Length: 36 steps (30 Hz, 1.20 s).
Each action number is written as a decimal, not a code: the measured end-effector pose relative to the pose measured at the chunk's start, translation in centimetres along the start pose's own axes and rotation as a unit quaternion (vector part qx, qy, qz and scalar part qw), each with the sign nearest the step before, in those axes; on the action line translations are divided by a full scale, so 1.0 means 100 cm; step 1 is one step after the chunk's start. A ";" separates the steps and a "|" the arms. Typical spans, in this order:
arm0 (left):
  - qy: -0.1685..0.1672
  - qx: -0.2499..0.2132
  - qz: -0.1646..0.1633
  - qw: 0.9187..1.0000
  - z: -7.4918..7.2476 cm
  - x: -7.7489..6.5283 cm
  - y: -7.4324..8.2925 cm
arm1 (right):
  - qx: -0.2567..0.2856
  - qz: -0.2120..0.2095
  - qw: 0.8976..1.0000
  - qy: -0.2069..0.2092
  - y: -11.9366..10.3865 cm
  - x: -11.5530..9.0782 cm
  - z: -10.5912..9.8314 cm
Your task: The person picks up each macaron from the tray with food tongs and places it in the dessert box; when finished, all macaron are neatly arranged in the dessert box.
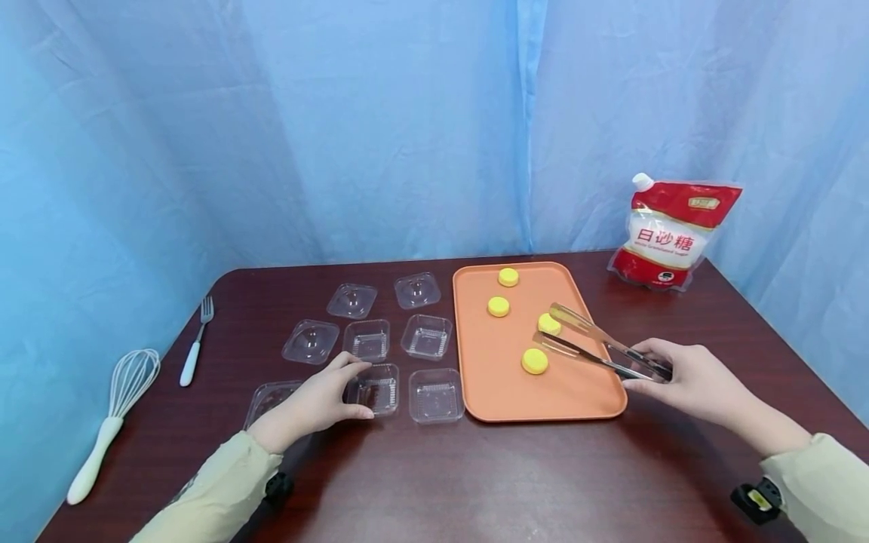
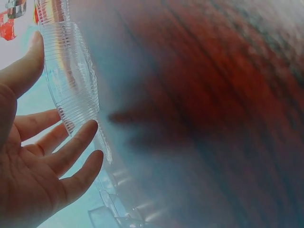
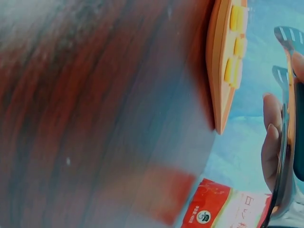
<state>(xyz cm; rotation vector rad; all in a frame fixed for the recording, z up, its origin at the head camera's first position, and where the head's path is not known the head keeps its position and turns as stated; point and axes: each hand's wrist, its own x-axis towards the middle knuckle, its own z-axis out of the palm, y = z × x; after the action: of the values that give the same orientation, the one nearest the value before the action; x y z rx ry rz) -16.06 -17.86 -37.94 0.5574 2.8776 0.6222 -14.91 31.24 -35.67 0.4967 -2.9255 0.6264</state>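
Observation:
My left hand [image 1: 324, 398] holds a clear plastic box [image 1: 376, 390] by its sides, thumb at the near side and fingers at the far side. In the left wrist view the same ribbed box [image 2: 71, 71] stands between thumb and fingers. My right hand [image 1: 689, 377] grips metal tongs [image 1: 597, 339] with dark handles, reaching over an orange tray [image 1: 505, 400]. The tongs' spread tips lie on either side of a yellow round piece [image 1: 548, 324]. Another yellow piece [image 1: 534, 361] lies nearer me, with two more toward the back. In the right wrist view the tongs [image 3: 285, 118] are partly cut off.
Other clear boxes [image 1: 437, 396] stand beside and behind the held one. Clear domed lids [image 1: 311, 342] lie to their left and back. A whisk [image 1: 115, 418] and a fork [image 1: 198, 343] lie at the left edge. A red-and-white sugar pouch [image 1: 672, 234] stands back right.

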 end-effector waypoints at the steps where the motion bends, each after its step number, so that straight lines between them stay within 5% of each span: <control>1: 0.000 0.000 -0.001 1.000 0.000 0.000 0.000 | -0.002 -0.007 1.000 0.000 -0.001 0.000 0.001; 7: 0.002 -0.003 -0.001 1.000 0.002 0.001 0.000 | -0.017 -0.037 0.999 0.003 -0.002 0.001 0.003; 36: 0.005 -0.011 0.005 1.000 0.002 -0.001 -0.004 | -0.055 -0.054 0.995 -0.057 0.001 0.011 0.017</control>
<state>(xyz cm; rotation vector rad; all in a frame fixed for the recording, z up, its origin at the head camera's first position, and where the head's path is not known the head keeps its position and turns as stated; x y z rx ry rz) -16.05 -18.15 -38.27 0.5675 2.8757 0.6599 -16.01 30.34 -37.04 0.6924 -2.9928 0.4357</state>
